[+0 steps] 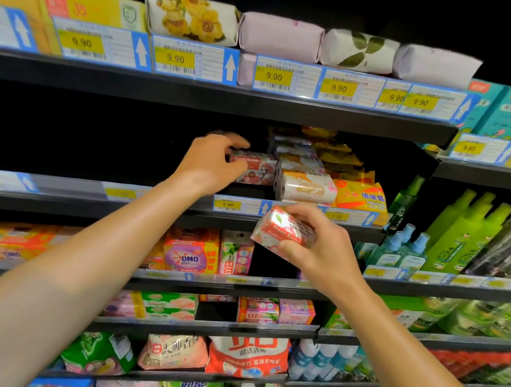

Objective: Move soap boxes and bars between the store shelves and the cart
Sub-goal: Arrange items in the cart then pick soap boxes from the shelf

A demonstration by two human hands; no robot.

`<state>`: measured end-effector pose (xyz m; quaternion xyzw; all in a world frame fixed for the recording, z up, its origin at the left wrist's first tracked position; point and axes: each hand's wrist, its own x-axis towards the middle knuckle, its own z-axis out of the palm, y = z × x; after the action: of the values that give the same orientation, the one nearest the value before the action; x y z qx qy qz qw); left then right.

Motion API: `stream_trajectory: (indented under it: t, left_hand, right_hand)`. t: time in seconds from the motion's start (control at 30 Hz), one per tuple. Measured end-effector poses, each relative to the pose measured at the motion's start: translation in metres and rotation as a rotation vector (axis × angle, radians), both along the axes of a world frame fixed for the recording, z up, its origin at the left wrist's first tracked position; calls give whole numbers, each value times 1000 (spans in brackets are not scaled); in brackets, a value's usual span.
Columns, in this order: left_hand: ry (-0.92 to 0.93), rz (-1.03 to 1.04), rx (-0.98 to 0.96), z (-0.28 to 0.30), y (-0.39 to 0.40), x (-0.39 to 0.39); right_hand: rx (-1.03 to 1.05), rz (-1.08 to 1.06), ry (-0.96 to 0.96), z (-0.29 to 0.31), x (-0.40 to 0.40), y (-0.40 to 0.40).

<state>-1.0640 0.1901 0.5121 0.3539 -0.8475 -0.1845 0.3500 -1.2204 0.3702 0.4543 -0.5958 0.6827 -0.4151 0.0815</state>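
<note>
Gripping shelved Goat Soap box with left hand, fingers curled over its end; right hand clasps second box. Best slide straight, clear of neighbouring wrapped soap.

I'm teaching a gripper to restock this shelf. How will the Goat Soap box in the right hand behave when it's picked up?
The Goat Soap box keeps crisp edges in the right hand, so it is probably stiff. Its wrap shows glare, so it may be somewhat slippery. Flat faces suggest it will not roll, and fingertips alone carry it, so it seems light.
</note>
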Motion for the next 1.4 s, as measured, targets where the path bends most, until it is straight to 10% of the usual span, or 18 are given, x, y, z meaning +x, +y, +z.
stream_trajectory:
  t: [0.23,0.67,1.4]
  left_hand:
    - [-163,-356,-69,-21,55,34]
    - [185,73,-94,-18,32,55]
    - [-263,212,-133,-17,-10,-6]
  right_hand:
    - [3,73,-30,20,15,-5]
    - [-93,-71,270,-16,10,2]
    - [36,-170,696,-50,27,-20]
